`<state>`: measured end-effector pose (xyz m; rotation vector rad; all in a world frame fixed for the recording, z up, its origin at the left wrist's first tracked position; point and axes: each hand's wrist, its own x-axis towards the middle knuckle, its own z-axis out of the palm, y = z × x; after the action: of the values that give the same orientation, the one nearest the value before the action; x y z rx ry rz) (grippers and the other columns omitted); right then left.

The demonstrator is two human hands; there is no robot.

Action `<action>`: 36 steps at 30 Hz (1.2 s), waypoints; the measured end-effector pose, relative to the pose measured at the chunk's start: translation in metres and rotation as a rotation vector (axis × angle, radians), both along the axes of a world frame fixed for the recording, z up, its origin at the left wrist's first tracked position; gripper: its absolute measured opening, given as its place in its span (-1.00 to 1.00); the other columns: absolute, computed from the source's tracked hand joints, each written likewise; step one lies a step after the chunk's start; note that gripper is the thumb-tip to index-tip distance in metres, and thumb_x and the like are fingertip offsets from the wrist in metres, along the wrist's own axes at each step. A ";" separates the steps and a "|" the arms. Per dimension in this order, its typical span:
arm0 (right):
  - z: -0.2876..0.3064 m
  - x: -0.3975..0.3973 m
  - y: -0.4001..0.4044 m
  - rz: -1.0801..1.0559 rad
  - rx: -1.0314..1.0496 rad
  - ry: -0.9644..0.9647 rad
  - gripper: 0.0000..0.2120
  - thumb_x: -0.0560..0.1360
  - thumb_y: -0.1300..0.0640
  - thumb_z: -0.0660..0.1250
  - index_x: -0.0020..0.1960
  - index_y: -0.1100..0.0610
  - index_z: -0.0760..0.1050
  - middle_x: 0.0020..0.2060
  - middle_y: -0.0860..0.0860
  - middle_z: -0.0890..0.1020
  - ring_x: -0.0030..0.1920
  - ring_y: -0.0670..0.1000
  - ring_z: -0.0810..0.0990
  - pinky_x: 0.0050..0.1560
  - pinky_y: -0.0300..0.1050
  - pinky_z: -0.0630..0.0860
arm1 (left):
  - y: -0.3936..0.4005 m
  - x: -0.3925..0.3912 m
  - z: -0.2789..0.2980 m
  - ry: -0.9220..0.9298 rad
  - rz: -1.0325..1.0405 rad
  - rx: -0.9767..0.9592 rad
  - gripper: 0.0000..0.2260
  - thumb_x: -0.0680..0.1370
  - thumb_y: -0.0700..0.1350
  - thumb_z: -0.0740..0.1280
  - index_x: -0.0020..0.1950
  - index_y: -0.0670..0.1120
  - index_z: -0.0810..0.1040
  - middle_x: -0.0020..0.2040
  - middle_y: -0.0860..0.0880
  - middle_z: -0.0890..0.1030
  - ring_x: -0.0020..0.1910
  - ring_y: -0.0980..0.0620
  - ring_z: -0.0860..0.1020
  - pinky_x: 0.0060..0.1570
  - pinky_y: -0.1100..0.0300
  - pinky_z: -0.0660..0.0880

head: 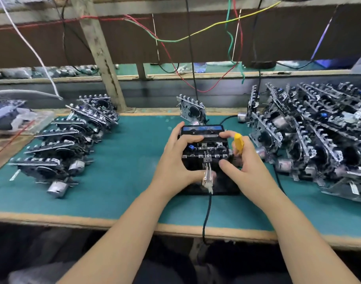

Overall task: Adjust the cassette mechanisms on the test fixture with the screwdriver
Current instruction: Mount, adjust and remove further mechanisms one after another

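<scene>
A black test fixture sits mid-table with a cassette mechanism mounted on it and a dark cassette at its far edge. My left hand grips the mechanism's left side, fingers curled over its top and thumb at the front. My right hand holds the yellow-handled screwdriver tucked under its curled fingers, while its forefinger touches the cassette and its thumb rests on the fixture's front. A metal clip on a black cable is attached at the fixture's front.
Rows of cassette mechanisms lie on the green mat at left. A large heap of them fills the right side. One mechanism stands upright behind the fixture. Coloured wires hang above the bench.
</scene>
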<state>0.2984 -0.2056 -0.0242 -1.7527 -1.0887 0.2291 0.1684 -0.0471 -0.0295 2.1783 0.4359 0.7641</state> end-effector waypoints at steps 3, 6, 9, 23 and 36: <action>0.000 0.001 -0.001 0.004 0.002 0.000 -0.48 0.55 0.21 0.36 0.40 -0.20 0.35 -0.16 -0.37 0.34 -0.08 -0.12 0.44 -0.02 -0.24 0.37 | 0.000 0.000 -0.003 -0.015 0.002 -0.012 -0.30 0.23 -0.01 0.70 0.25 0.35 0.47 0.62 0.24 0.04 0.58 0.23 0.13 0.41 0.27 0.22; -0.002 0.002 0.000 -0.003 -0.001 -0.010 -0.48 0.55 0.18 0.36 0.40 -0.22 0.34 -0.17 -0.38 0.34 -0.15 -0.19 0.42 -0.11 -0.27 0.33 | 0.002 -0.002 -0.003 0.000 -0.026 -0.010 -0.26 0.23 -0.07 0.69 0.28 0.34 0.45 0.63 0.24 0.01 0.59 0.18 0.13 0.47 0.16 0.24; -0.003 0.002 0.000 -0.008 0.006 -0.002 -0.48 0.55 0.18 0.36 0.40 -0.22 0.34 -0.17 -0.37 0.35 -0.13 -0.16 0.43 -0.10 -0.23 0.34 | 0.002 -0.003 -0.003 -0.001 -0.034 -0.010 -0.24 0.23 -0.08 0.69 0.29 0.34 0.44 0.63 0.23 0.00 0.58 0.20 0.14 0.45 0.20 0.24; -0.001 -0.002 -0.001 -0.017 0.000 -0.013 -0.51 0.56 0.21 0.36 0.39 -0.16 0.36 -0.20 -0.36 0.32 -0.16 -0.21 0.40 -0.15 -0.47 0.30 | -0.003 0.004 -0.008 -0.061 0.027 -0.039 -0.42 0.31 -0.03 0.66 0.15 0.41 0.48 0.62 0.22 0.12 0.42 0.52 0.13 0.22 0.63 0.13; -0.005 -0.005 -0.003 0.013 -0.055 0.087 -0.36 0.55 0.14 0.39 0.45 -0.36 0.24 0.16 -0.27 0.52 0.14 -0.18 0.58 0.19 -0.12 0.54 | 0.000 0.004 -0.019 -0.158 0.025 -0.041 -0.41 0.22 0.20 0.61 0.22 0.34 0.54 0.56 0.40 0.08 0.52 0.24 0.27 0.41 0.07 0.39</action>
<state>0.2937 -0.2088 -0.0292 -1.7685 -1.0402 0.3428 0.1721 -0.0472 -0.0489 2.0604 0.3951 0.9258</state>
